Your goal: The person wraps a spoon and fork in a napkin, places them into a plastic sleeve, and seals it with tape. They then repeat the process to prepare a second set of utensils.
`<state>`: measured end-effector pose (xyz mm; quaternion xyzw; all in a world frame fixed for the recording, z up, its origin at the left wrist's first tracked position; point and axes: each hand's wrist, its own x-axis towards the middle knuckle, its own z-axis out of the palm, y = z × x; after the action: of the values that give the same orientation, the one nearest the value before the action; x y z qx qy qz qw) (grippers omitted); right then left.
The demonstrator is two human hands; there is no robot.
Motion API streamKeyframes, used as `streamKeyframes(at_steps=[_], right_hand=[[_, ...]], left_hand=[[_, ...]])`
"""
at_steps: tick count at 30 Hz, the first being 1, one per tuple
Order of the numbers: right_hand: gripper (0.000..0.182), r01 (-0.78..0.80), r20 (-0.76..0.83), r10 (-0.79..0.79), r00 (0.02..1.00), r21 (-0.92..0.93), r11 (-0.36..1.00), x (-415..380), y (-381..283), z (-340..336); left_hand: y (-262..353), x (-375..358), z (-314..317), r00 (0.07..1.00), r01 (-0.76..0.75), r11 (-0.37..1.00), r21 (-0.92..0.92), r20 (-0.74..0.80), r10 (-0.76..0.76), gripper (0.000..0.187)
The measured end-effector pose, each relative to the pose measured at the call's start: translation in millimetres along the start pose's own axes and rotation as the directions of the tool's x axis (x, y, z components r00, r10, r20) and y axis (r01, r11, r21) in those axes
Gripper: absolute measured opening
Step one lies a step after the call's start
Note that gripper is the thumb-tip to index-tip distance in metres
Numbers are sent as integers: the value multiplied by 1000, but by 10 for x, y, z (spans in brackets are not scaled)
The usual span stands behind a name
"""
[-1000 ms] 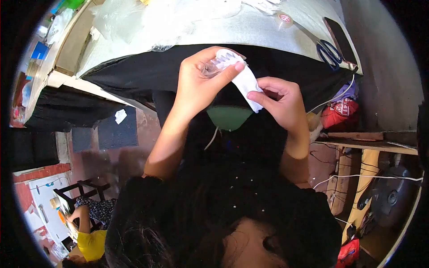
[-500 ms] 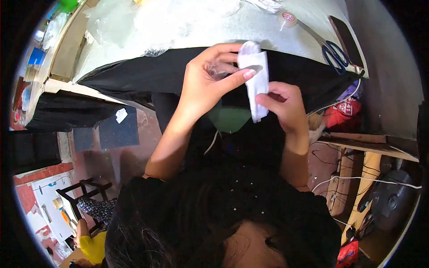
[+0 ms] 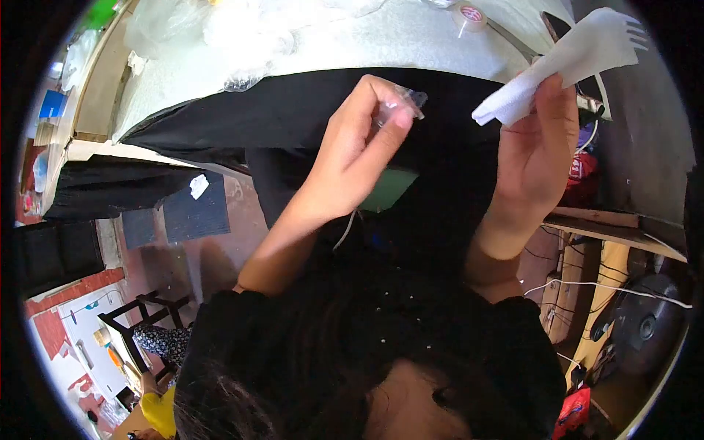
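Observation:
My right hand (image 3: 534, 158) is raised at the right, its thumb and fingers closed on a folded white napkin (image 3: 572, 62). White fork tines (image 3: 636, 33) stick out past the napkin's upper right end; the rest of the fork is hidden in the fold. My left hand (image 3: 352, 150) is closed in a pinch on a small crumpled piece of clear plastic (image 3: 412, 104), above the black cloth (image 3: 286, 117) at the table's near edge. The two hands are well apart.
On the white table (image 3: 330, 55) lie a pile of clear plastic (image 3: 253, 29), a tape roll (image 3: 470, 13) and scissors (image 3: 513, 38), partly covered by the napkin. A fan (image 3: 645, 326) stands lower right. A person in a yellow top (image 3: 158, 411) is at lower left.
My right hand has moved up and right with the napkin, away from my left hand. Fork tines now show at its end. My left hand has let go of the napkin and keeps the plastic.

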<state>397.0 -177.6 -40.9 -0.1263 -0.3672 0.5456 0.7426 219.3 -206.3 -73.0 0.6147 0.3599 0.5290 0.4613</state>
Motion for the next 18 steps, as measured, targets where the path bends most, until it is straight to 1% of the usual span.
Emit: streamKeyframes(at_steps=[2, 3, 6, 7, 10, 14, 17, 18], right_hand=[[23, 39, -13, -40, 999, -29, 999, 25, 10, 112], [22, 51, -5, -51, 999, -26, 998, 36, 21, 144], [20, 82, 26, -81, 996, -13, 997, 46, 53, 216], [19, 88, 40, -88, 995, -5, 996, 40, 64, 240], [19, 109, 70, -108, 992, -16, 994, 21, 96, 298], [19, 102, 47, -100, 994, -48, 994, -19, 76, 305], [19, 71, 36, -70, 997, -29, 997, -83, 59, 382], [20, 78, 39, -76, 996, -56, 995, -101, 68, 387]], left_hand=[[-73, -4, -29, 988, -149, 968, 203, 69, 138, 9], [-78, 9, -20, 970, -245, 944, 223, 65, 236, 10], [-27, -45, 60, 995, -90, 995, -44, -46, 88, 14], [12, -49, 60, 997, -60, 996, -59, -55, 57, 20], [44, -53, 95, 989, -109, 984, -138, -110, 94, 21], [110, -69, 89, 990, -89, 985, -148, -122, 71, 22], [135, -71, 109, 988, -80, 985, -152, -140, 59, 22], [153, -74, 114, 988, -73, 986, -150, -143, 51, 23]])
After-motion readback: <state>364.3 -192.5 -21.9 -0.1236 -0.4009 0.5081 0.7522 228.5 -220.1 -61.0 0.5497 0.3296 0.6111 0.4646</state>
